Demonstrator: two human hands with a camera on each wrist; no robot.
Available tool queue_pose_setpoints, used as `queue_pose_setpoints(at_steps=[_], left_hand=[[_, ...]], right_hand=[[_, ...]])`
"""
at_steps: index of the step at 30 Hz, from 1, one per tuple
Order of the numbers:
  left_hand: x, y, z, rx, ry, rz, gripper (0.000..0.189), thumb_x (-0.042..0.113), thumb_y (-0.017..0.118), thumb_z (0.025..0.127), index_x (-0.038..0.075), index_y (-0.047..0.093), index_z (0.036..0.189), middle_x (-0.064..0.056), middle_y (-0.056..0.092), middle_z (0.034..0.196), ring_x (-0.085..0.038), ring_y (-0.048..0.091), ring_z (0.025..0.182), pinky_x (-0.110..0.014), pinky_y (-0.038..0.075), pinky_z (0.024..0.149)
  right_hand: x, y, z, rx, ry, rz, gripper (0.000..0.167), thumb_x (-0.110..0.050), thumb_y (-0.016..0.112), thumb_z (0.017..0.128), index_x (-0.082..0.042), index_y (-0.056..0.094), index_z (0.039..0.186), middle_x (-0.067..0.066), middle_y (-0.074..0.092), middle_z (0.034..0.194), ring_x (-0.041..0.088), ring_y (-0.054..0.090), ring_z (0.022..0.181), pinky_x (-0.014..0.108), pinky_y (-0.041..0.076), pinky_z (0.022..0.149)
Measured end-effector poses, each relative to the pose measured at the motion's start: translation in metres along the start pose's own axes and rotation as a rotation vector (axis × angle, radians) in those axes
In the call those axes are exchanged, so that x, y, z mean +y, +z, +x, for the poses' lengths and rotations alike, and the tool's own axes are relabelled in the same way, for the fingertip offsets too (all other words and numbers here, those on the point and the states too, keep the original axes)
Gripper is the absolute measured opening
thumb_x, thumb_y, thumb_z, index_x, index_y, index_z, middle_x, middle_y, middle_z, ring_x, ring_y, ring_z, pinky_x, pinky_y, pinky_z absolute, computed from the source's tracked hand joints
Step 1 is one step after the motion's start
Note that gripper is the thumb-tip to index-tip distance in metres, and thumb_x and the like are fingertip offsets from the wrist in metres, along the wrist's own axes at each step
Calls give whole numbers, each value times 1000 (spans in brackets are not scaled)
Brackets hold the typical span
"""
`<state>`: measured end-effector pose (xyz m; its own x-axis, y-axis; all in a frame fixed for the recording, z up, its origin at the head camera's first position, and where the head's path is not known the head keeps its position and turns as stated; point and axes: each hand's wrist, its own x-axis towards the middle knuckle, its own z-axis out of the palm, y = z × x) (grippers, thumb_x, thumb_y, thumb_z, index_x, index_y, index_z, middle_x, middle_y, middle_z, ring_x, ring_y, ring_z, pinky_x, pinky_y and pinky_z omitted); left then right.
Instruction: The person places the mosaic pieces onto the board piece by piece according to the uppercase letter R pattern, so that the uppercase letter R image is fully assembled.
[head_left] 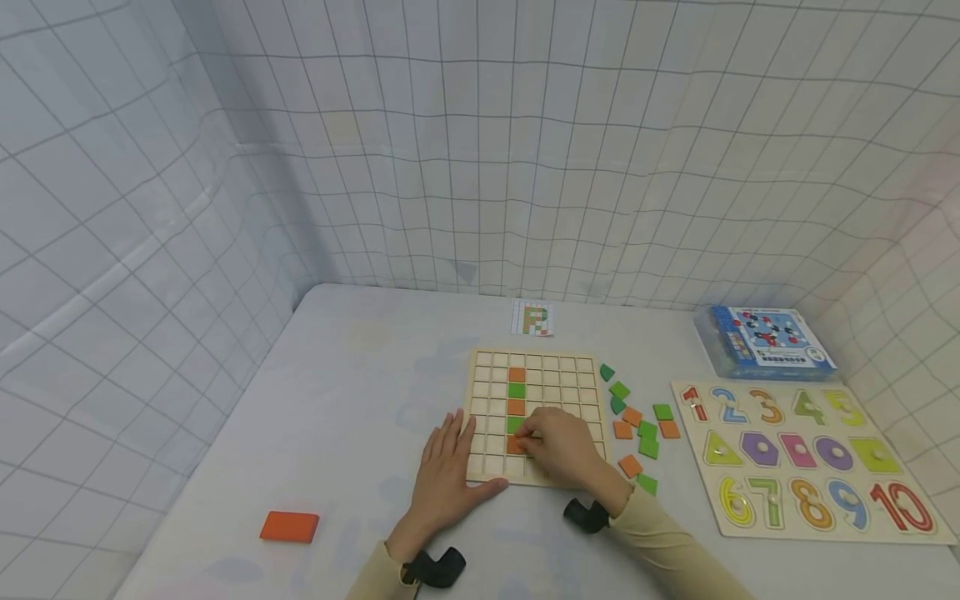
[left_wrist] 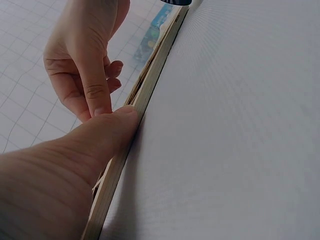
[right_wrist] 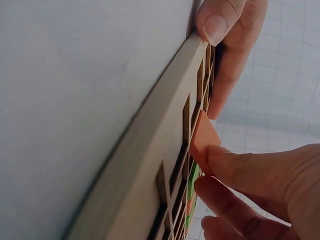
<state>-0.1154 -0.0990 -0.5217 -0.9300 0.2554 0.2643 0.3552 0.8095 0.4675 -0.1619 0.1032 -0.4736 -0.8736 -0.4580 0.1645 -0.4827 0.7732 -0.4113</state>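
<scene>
My right hand [head_left: 561,446] pinches an orange square tile [right_wrist: 204,142] between thumb and fingers, tilted at a cell of the wooden grid board [head_left: 487,467]. Above that cell in the same column, orange and green tiles alternate, among them a green tile [head_left: 517,390] and an orange tile [head_left: 517,375]. My left hand [head_left: 446,479] lies with straight fingers along the board's left side, its thumb on the near edge, as the left wrist view also shows.
Loose green and orange tiles [head_left: 648,448] lie right of the board. Further right are a number and shape puzzle board [head_left: 765,467] and a blue box [head_left: 772,342]. A pattern card [head_left: 533,319] lies behind the grid; an orange block [head_left: 289,527] sits at the left front.
</scene>
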Motion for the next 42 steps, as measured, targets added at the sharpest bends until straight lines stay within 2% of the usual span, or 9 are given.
queue_pose_setpoints(at_steps=[6, 11, 23, 27, 33, 38, 42], left_hand=[[1, -1, 0, -32, -23, 1, 98, 60, 66, 78, 0, 32, 146, -19, 23, 152, -32, 14, 141, -46, 11, 112], [0, 0, 0, -33, -25, 5, 98, 61, 65, 78, 0, 31, 147, -18, 22, 153, -31, 14, 141, -46, 11, 112], [0, 0, 0, -36, -24, 3, 98, 61, 66, 78, 0, 31, 147, -18, 22, 153, -32, 14, 141, -46, 11, 112], [-1, 0, 1, -30, -20, 0, 98, 60, 66, 78, 0, 32, 146, -19, 23, 152, -33, 15, 141, -46, 12, 112], [-1, 0, 0, -34, -21, 7, 98, 61, 66, 78, 0, 31, 147, -18, 22, 153, -32, 14, 141, -46, 11, 112], [-2, 1, 1, -35, -18, 21, 99, 61, 65, 78, 0, 31, 147, -18, 21, 153, -31, 13, 142, -45, 11, 112], [-2, 1, 0, -25, -9, 22, 99, 61, 66, 77, 0, 31, 147, -19, 22, 153, -32, 14, 141, -45, 11, 112]], right_hand=[[-2, 2, 1, 11, 29, -34, 12, -23, 75, 83, -22, 70, 72, -15, 58, 73, 4, 51, 68, 22, 43, 57], [-3, 2, 2, 23, 33, -47, 16, -24, 75, 82, -23, 68, 68, -13, 58, 72, 5, 54, 70, 23, 45, 57], [3, 5, 2, 30, 17, -4, 21, -26, 76, 81, -25, 64, 64, -16, 52, 70, 3, 50, 65, 22, 43, 56], [6, 1, 2, -34, -17, 35, 16, -26, 74, 83, -24, 68, 69, -16, 53, 72, 2, 48, 64, 22, 43, 57], [15, -8, 1, -128, -104, 77, 10, -27, 71, 86, -18, 75, 85, -15, 58, 79, 2, 52, 70, 22, 45, 61], [22, -12, 0, -146, -144, 115, 13, -28, 70, 87, -18, 76, 92, -16, 57, 80, 2, 49, 69, 22, 44, 60], [32, -15, -1, -102, -137, 137, 16, -30, 69, 88, -18, 75, 96, -17, 60, 84, 1, 49, 69, 21, 44, 59]])
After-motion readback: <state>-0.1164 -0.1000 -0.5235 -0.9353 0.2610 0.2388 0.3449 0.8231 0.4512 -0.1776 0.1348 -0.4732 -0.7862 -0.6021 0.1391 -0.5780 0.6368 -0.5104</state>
